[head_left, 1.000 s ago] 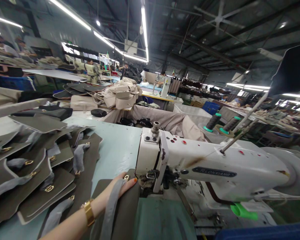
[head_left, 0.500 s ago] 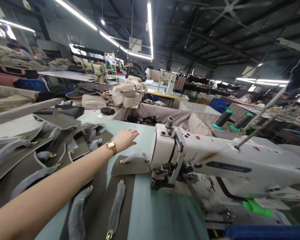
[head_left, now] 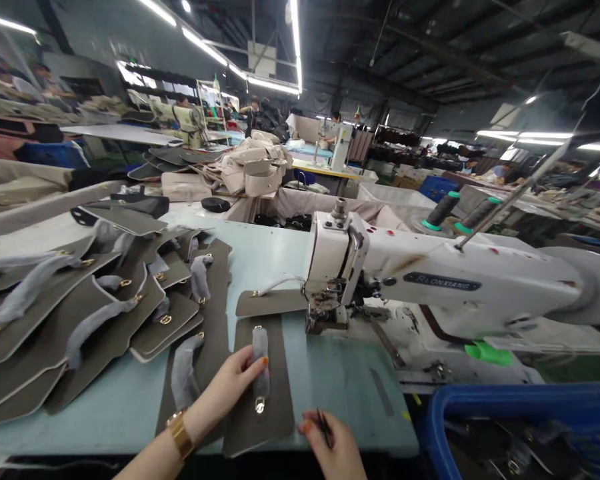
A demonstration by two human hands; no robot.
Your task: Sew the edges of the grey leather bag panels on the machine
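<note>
drawn back, left hand (head_left: 230,387) pinches wrapped strap (head_left: 261,341), right hand (head_left: 336,445) dark tool (head_left: 323,425); machine (head_left: 380,257) reads perhaps "rlonxiang".

- Left forearm (head_left: 156,459): slants in from near left.
- Left hand (head_left: 233,379) (the farther one): thumb stretched toward far right.
- Right hand (head_left: 336,445): fingers curled inward.
</note>
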